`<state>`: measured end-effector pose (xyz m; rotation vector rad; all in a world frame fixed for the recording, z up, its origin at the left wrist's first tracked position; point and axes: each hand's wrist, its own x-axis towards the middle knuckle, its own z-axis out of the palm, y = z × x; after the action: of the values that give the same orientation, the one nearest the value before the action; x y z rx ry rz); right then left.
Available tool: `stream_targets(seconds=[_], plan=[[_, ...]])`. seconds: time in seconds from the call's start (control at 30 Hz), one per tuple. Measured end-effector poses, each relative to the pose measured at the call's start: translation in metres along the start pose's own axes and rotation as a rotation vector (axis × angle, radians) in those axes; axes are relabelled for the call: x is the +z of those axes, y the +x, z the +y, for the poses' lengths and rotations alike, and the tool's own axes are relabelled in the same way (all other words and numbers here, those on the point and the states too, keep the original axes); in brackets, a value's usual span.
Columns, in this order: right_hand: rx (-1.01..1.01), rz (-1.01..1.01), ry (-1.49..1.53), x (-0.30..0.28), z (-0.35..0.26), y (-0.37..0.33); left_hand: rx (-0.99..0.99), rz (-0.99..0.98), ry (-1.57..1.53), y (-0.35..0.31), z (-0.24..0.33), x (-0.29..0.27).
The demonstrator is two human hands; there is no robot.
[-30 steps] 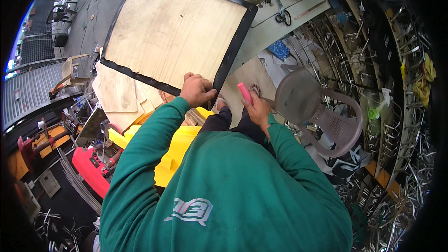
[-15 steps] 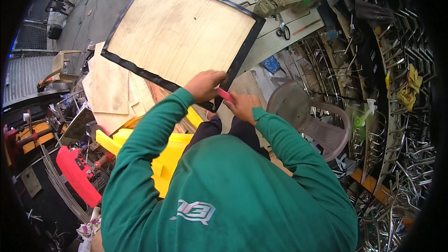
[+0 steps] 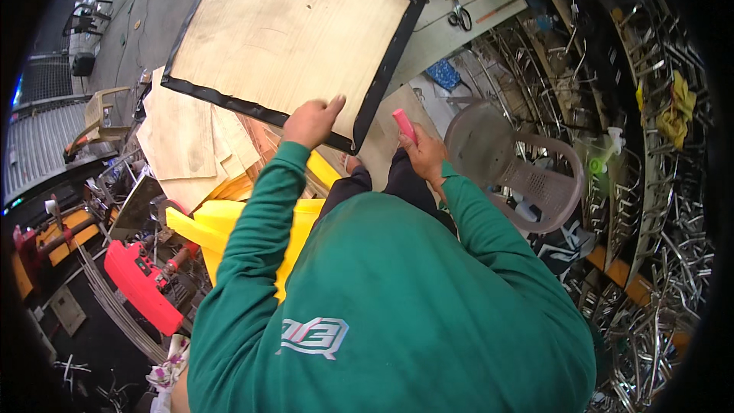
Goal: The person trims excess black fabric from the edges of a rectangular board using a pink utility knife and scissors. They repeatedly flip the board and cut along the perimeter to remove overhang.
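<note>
A plywood panel (image 3: 283,27), with black sheet material folded over its edges, leans out from me onto the workbench. My left hand (image 3: 309,124) is closed at its near edge, close to the right corner, with the thumb lying over the wood. To the right of that corner, apart from the panel, my right hand (image 3: 424,154) is closed around a pink-red handle (image 3: 404,125). Its upper end sticks out of the fist; the rest is hidden, so I cannot tell what kind of tool it is.
Scissors (image 3: 459,18) lie on the grey workbench (image 3: 436,34). A brown plastic chair (image 3: 527,164) stands at my right, before racks of bent metal rods (image 3: 680,260). Cut plywood sheets (image 3: 180,126), yellow sheet material (image 3: 222,226) and a red machine (image 3: 141,287) are at the left.
My right hand has moved right, away from the panel's corner, with the pink-red handle turned upward in it. My left hand has shifted slightly left along the panel's near edge.
</note>
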<state>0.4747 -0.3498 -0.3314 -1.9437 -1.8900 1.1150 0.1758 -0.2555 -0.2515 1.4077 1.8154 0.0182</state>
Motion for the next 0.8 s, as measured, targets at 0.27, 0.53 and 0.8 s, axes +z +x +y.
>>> stream_targets(seconds=[0.27, 0.53, 0.8], plan=[[-0.037, 0.119, 0.128, 0.022, 0.010, -0.018, 0.130, -0.328, 0.435, -0.007, -0.010, 0.054], [-0.154, 0.044, 0.170, 0.023, -0.016, -0.019, 0.159, -0.424, 0.291, 0.004, -0.023, 0.044], [-0.366, 0.107, 0.203, 0.038, -0.055, 0.000, 0.108, -0.517, -0.399, 0.016, -0.044, 0.035]])
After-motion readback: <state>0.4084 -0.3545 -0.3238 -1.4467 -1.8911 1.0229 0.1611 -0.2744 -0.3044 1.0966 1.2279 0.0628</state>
